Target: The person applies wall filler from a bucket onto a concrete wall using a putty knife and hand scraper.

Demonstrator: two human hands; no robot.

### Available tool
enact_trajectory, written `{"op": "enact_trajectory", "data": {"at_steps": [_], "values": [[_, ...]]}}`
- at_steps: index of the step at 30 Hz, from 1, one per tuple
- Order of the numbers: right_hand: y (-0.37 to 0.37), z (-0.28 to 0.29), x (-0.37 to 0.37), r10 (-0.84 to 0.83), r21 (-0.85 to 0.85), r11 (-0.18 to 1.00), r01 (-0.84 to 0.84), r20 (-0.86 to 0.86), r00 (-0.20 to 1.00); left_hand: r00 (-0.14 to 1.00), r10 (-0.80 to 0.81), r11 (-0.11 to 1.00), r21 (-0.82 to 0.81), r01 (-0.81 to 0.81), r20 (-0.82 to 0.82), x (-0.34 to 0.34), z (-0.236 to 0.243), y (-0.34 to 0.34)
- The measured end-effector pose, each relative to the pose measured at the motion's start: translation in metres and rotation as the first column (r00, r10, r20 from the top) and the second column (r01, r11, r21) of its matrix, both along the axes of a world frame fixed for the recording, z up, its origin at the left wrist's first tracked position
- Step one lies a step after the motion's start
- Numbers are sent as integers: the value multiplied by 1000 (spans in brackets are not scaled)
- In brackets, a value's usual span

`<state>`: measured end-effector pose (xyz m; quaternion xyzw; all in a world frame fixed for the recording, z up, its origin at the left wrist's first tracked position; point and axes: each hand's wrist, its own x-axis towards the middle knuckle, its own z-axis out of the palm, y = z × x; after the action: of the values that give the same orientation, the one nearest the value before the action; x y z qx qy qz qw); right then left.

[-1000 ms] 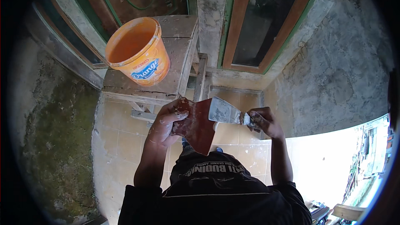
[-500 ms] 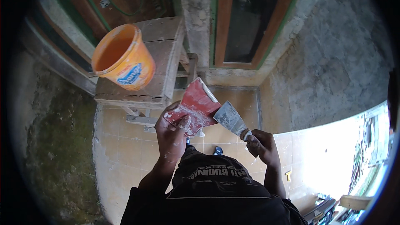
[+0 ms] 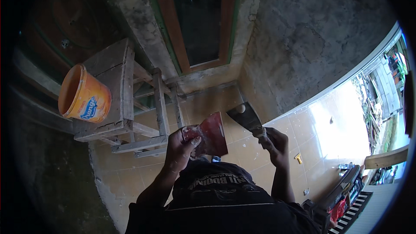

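Note:
My left hand [image 3: 177, 146] is closed round the narrow end of a red, putty-smeared plastic spreader [image 3: 213, 135], thumb pressed on its face. The wide edge points right. In my right hand [image 3: 277, 144] is a putty knife [image 3: 248, 119], gripped by its handle, with its dark metal blade slanting up to the left. A small pale patch, perhaps putty, shows near the blade's tip. The two tools are apart, with a gap between them. White smears mark my left thumb and wrist.
An orange bucket [image 3: 96, 100] stands on a worn wooden bench [image 3: 113, 71] at the left. Ahead is a wood-framed window [image 3: 195, 21]; a bare plastered wall [image 3: 303, 39] rises on the right. A small yellow object [image 3: 298, 158] lies on the tiled floor [image 3: 242, 151]. Dark furniture [image 3: 336, 190] sits lower right.
The spreader and putty knife have moved apart from touching. The white strip along the spreader's edge is gone, and a pale patch now shows on the knife blade. My view has swung right.

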<state>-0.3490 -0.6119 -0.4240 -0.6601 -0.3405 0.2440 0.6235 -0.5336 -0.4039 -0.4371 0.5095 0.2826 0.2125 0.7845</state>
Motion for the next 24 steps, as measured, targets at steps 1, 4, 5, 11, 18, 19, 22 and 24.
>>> {"op": "enact_trajectory", "data": {"at_steps": [1,4,5,11,18,19,22,24], "values": [[1,-4,-1,-98,43,995,91,221,970,1000,-9,1000,1,9,-5,6,0,1],[7,-21,-1,-228,21,970,242,419,879,946,-195,881,-378,285,260,28,7,12],[8,-29,2,-263,7,944,331,623,737,945,-204,878,-380,292,255,34,7,18],[5,-46,33,-271,16,893,450,818,508,964,-170,859,-448,248,206,76,-3,49],[22,-13,66,-247,-62,968,243,-71,966,964,36,951,-306,49,265,159,-3,77],[31,-3,70,-206,-101,977,188,-213,955,952,67,965,-261,14,300,173,-3,81],[68,2,100,-206,-140,975,174,-267,941,940,60,992,-121,-20,336,213,-3,103],[89,3,126,-199,-185,971,151,-280,939,967,71,990,104,-100,244,234,-2,119]]}}
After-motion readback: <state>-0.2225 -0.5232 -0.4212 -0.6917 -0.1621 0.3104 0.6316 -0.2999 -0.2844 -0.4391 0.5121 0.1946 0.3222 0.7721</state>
